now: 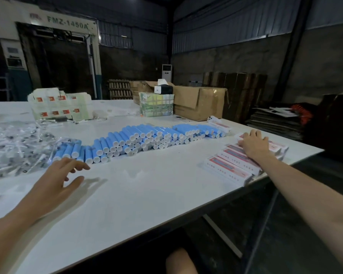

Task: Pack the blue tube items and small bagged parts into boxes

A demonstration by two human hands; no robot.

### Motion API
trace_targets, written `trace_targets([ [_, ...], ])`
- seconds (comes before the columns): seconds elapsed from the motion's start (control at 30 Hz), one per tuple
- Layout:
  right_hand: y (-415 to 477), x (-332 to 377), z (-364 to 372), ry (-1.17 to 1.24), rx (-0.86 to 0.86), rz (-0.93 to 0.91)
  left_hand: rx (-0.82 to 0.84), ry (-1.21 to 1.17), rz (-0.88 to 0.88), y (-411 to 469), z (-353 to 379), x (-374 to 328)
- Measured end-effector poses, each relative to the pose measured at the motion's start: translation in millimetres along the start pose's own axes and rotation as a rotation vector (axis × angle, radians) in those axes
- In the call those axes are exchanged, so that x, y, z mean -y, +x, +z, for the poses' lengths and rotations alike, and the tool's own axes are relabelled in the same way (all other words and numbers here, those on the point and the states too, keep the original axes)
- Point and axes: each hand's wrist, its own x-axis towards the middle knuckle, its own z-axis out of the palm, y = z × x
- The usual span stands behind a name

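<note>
Looking down over a white table (pixel 147 194), we see two bare arms reaching forward across it. The left hand (pixel 61 178) hovers just above the tabletop, fingers loosely spread and thumb held out, holding nothing. Its fingertips are near the closest end of the blue tubes (pixel 143 139). These tubes, each with a white end cap, lie stacked in a long, low heap that runs across the middle of the table from near left to far right. Left of them, touching the heap's near end, we find a large pile of small clear bags (pixel 14 143) with dark and white parts inside. The right hand (pixel 254 145) rests palm down on a row of red and white boxes (pixel 232 165) at the table's right edge, its fingers spread flat over their tops. At the far side we make out white folded cartons (pixel 59 104) with red marks, a wrapped bundle (pixel 156 105), and an open brown cardboard carton (pixel 198 103).
</note>
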Motion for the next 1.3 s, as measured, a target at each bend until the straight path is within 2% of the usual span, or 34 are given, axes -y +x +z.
trace_targets([
  [0.23,4,-19,12,-0.080,0.011,0.011,0.051,0.009,0.003,-1,-1,-2],
  [0.33,4,-7,9,-0.056,-0.007,0.010,0.050,0.007,-0.008,-2,-1,-3],
  [0.43,3,28,-1,0.015,-0.102,-0.054,0.051,0.010,-0.033,-2,-1,-6],
  [0.5,-1,66,-8,0.150,-0.200,-0.145,0.056,0.017,-0.045,-2,-1,-8],
  [0.6,-22,139,-21,0.545,-0.319,-0.326,0.047,0.038,-0.087,-2,-2,-11],
  [0.73,-74,247,-44,0.984,-0.231,-0.501,-0.008,0.119,-0.165,-6,-8,-16],
  [0.87,-132,343,-57,1.248,-0.111,-0.641,-0.061,0.192,-0.266,-8,-10,-26],
  [1.0,-184,406,-53,1.295,-0.025,-0.731,-0.120,0.336,-0.322,-7,-13,-40],
  [1.1,-203,424,-35,1.244,0.056,-0.815,-0.077,0.413,-0.385,-5,-17,-47],
  [1.3,-192,428,-14,1.163,0.021,-0.908,0.010,0.561,-0.622,0,-42,-43],
])
